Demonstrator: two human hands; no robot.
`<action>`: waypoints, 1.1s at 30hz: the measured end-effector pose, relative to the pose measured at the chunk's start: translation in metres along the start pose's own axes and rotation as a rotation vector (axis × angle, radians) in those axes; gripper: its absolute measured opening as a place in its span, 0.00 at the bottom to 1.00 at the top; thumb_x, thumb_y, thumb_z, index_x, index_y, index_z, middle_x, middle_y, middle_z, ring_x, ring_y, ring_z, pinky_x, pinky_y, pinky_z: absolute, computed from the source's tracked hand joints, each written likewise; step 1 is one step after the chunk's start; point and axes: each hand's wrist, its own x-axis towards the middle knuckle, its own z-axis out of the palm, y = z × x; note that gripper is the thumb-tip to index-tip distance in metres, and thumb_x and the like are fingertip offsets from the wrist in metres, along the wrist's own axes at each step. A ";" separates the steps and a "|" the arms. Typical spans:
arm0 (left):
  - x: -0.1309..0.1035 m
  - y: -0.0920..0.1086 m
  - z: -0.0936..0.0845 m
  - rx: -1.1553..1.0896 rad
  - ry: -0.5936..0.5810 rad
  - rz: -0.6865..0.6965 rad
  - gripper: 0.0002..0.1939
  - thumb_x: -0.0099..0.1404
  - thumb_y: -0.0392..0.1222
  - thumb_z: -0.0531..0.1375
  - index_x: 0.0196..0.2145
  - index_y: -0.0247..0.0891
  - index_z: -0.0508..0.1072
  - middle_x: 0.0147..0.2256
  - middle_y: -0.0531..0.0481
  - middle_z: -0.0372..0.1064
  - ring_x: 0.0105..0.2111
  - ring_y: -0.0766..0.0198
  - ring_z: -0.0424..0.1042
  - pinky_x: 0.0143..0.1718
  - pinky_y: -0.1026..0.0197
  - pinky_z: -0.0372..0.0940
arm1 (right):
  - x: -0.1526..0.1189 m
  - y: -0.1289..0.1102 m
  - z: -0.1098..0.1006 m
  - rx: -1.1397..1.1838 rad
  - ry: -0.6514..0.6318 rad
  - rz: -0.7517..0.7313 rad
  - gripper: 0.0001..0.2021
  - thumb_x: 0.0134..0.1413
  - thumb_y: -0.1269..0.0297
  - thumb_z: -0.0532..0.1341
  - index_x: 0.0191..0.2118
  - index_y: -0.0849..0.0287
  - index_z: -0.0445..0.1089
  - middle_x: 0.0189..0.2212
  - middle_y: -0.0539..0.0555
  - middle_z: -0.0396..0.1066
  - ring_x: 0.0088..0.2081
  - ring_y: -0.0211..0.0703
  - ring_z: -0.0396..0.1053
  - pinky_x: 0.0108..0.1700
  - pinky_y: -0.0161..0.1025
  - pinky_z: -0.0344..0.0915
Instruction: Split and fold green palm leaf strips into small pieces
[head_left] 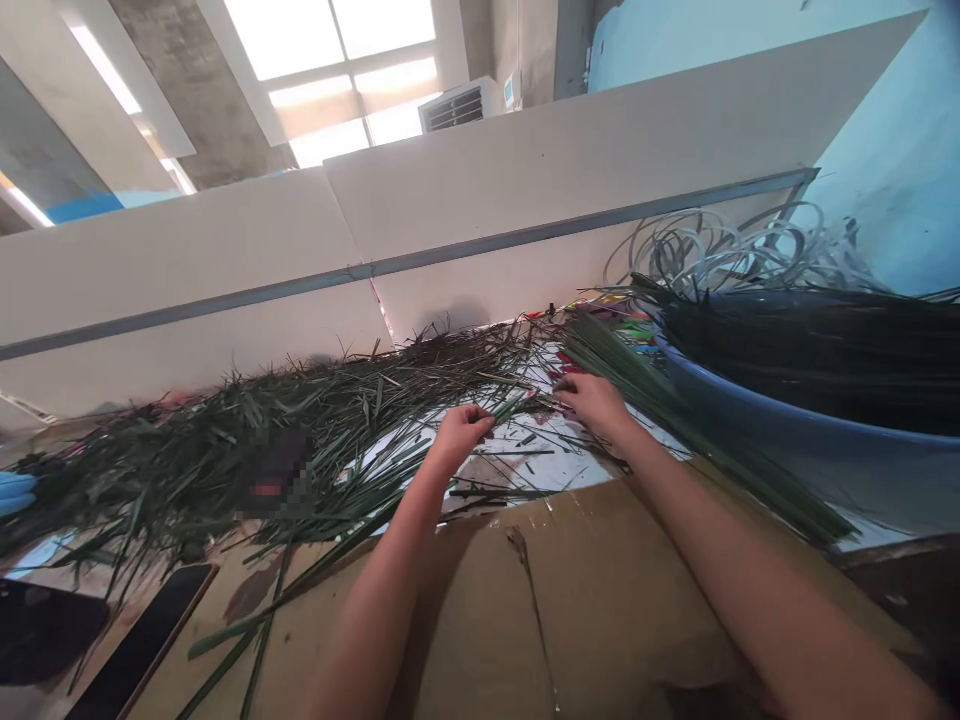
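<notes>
Near the middle of the view, my left hand has its fingers closed together in a pinch, with a green leaf strip running out from its fingertips. To its right, my right hand is closed too, and what its fingertips hold is too small to make out. Both hands are over a white sheet strewn with short green cuttings. A long bundle of green strips lies just right of my right hand. Left of my left hand spreads a large pile of dark green leaves.
A blue tub with dark strands stands at the right, pale coiled bands behind it. Cardboard covers the near side. A phone lies at lower left. A blue-gloved hand shows at the left edge. White panels stand behind.
</notes>
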 end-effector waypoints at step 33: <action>-0.005 -0.017 0.021 -0.155 -0.127 -0.003 0.16 0.56 0.50 0.63 0.38 0.36 0.74 0.26 0.55 0.65 0.24 0.69 0.59 0.28 0.64 0.55 | -0.033 -0.027 0.034 1.015 -0.244 0.204 0.20 0.35 0.53 0.75 0.30 0.58 0.70 0.20 0.44 0.61 0.19 0.31 0.48 0.21 0.35 0.41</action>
